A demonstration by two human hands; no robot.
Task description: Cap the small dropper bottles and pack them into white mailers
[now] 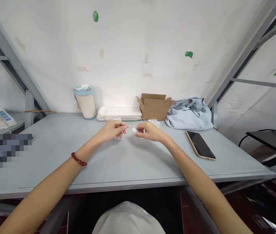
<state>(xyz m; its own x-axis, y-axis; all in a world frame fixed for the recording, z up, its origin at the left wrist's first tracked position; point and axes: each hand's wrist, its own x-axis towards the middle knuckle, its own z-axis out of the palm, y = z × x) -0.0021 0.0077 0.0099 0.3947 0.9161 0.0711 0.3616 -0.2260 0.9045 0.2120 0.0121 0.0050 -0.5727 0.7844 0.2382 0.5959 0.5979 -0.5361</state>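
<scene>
A short white cable (131, 126) arches between my two hands above the grey table. My left hand (113, 130), with a red beaded bracelet on its wrist, pinches one end of the cable between thumb and forefinger. Closed around a small white piece (134, 130) at the cable's other end is my right hand (150, 131); the piece looks like a plug, but its exact kind is too small to make out. Something white and flat shows just beneath my left fingers, partly hidden by them.
Behind my hands lie a stack of flat white packets (122, 112), an open cardboard box (157, 108) and a light blue cloth bundle (189, 115). A cup with a blue lid (85, 102) stands left; a phone (200, 145) lies right. Metal frame posts flank the table (133, 162).
</scene>
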